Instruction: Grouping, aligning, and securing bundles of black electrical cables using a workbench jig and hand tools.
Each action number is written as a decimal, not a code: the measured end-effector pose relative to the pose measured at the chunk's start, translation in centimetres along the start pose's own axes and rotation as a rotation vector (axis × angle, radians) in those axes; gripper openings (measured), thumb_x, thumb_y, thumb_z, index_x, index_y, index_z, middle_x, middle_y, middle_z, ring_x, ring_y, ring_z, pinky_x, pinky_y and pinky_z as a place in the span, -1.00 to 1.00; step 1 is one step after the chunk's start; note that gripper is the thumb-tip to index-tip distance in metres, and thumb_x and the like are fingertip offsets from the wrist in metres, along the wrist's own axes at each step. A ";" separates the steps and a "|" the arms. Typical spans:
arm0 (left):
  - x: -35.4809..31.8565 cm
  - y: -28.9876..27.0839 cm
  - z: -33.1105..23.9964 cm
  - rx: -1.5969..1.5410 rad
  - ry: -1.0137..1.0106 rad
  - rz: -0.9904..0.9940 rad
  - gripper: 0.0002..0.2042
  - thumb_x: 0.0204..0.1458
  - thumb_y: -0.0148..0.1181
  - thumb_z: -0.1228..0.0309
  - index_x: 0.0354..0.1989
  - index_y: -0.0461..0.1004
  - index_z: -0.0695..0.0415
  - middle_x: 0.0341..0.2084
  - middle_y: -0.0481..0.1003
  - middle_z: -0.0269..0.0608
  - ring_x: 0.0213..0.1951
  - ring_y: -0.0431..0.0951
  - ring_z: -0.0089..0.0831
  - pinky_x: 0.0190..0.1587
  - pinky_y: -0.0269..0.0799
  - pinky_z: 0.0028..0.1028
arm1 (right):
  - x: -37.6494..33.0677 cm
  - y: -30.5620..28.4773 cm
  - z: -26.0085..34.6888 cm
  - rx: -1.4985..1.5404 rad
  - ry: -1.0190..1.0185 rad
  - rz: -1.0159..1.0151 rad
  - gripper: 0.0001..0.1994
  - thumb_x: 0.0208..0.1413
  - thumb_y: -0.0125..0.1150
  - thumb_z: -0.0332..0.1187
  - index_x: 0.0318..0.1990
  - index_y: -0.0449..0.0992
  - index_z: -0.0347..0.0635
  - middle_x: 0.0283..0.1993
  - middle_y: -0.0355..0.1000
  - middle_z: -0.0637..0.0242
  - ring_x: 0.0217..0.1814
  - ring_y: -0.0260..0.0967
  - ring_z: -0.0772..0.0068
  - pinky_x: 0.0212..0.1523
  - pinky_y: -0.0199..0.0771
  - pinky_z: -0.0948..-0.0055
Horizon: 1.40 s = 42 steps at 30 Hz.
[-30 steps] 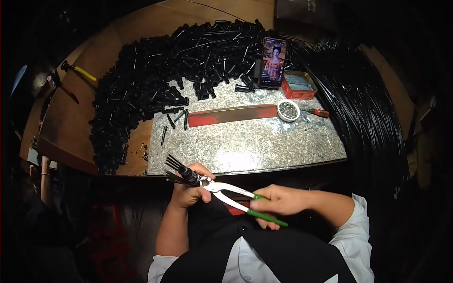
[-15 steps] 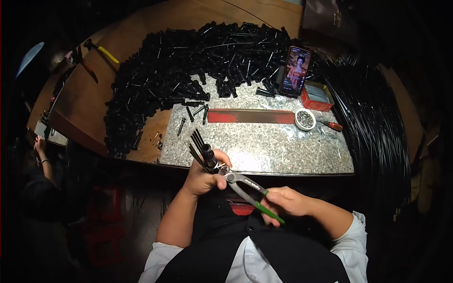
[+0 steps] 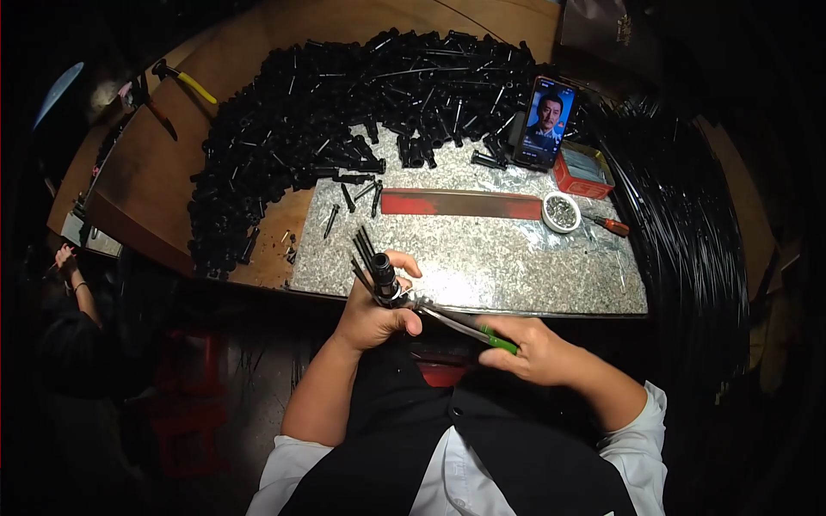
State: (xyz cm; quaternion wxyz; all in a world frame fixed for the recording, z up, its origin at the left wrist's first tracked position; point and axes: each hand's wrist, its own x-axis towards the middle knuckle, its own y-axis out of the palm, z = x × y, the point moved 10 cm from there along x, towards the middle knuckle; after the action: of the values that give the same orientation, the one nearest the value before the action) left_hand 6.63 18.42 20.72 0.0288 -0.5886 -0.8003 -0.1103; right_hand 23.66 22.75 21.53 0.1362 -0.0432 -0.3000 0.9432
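My left hand (image 3: 368,322) is wrapped round a black tubular part (image 3: 385,277), with several thin black rods (image 3: 362,251) standing up beside it. A short bit of bright metal shows at the part's lower end. Closed round the green-handled pincers (image 3: 499,340), my right hand (image 3: 538,351) is to the right, blurred by motion. Their handles are pressed together, and the jaws meet the lower end of the part. Whether the jaws bite on the metal bit cannot be made out. Both hands are in front of the near edge of the speckled stone slab (image 3: 490,267).
A big heap of black tubular parts (image 3: 361,103) covers the back and left. On the slab lie a red bar (image 3: 460,204), a white cup of small metal pieces (image 3: 561,212) and a screwdriver (image 3: 613,226). A phone (image 3: 545,120), red tin (image 3: 578,183) and long black rods (image 3: 680,232) are at right.
My right hand has moved up a little and squeezed the pincers' handles together, and the pincers have turned. My left hand still holds the tubular part. The phone's picture has changed.
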 end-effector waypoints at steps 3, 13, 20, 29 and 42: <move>0.1 0.4 1.2 0.028 -0.022 0.057 -0.14 -0.65 0.45 -0.13 -0.18 0.22 0.18 -0.69 0.25 -0.61 -0.60 0.20 -0.81 -0.52 0.00 -0.73 | -1.7 2.6 -2.4 0.387 0.458 0.500 -0.58 0.22 0.04 -0.08 -0.02 0.42 -0.30 -0.38 0.40 0.27 -0.29 0.35 0.41 -0.19 0.37 0.42; -0.1 0.2 1.7 0.005 0.069 -0.034 -0.19 -0.61 0.55 0.05 -0.23 0.13 0.13 -0.74 0.20 -0.59 -0.65 0.17 -0.78 -0.56 0.02 -0.70 | 0.9 -2.2 0.1 -0.299 0.204 0.212 -0.64 0.15 0.13 -0.15 -0.11 0.34 -0.29 -0.32 0.42 -0.04 -0.25 0.41 -0.07 -0.24 0.38 0.16; 0.1 0.6 1.3 -0.108 0.018 -0.075 -0.18 -0.56 0.52 0.03 -0.20 0.09 0.13 -0.75 0.20 -0.57 -0.65 0.18 -0.75 -0.55 0.05 -0.70 | 0.3 0.8 -1.9 0.060 0.284 0.243 -0.63 0.19 0.08 -0.09 -0.22 0.39 -0.32 -0.42 0.43 -0.07 -0.35 0.41 -0.09 -0.30 0.38 0.19; -0.1 -0.5 2.0 -0.239 -0.012 -0.037 -0.22 -0.58 0.54 0.01 -0.23 0.16 0.09 -0.66 0.17 -0.59 -0.60 0.14 -0.75 -0.52 0.05 -0.68 | 0.6 -0.6 -1.1 -0.156 0.204 0.086 -0.70 0.13 0.19 -0.19 -0.34 0.34 -0.27 -0.54 0.39 -0.01 -0.45 0.38 -0.13 -0.41 0.37 0.17; -0.3 2.3 2.7 -0.253 -0.212 0.137 -0.19 -0.69 0.61 0.12 -0.30 0.07 -0.01 -0.65 0.14 -0.62 -0.56 0.15 -0.78 -0.48 0.06 -0.71 | -1.4 -4.9 3.8 -0.881 -0.056 -0.134 -0.63 0.00 0.24 -0.21 -0.10 0.39 -0.23 -0.49 0.30 0.18 -0.52 0.36 0.16 -0.54 0.36 0.25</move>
State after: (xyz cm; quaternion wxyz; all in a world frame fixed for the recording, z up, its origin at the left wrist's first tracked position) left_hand 9.09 19.35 18.38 -0.1226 -0.6489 -0.7367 -0.1453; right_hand 25.48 24.06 27.48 0.1574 -0.0519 -0.6789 0.7153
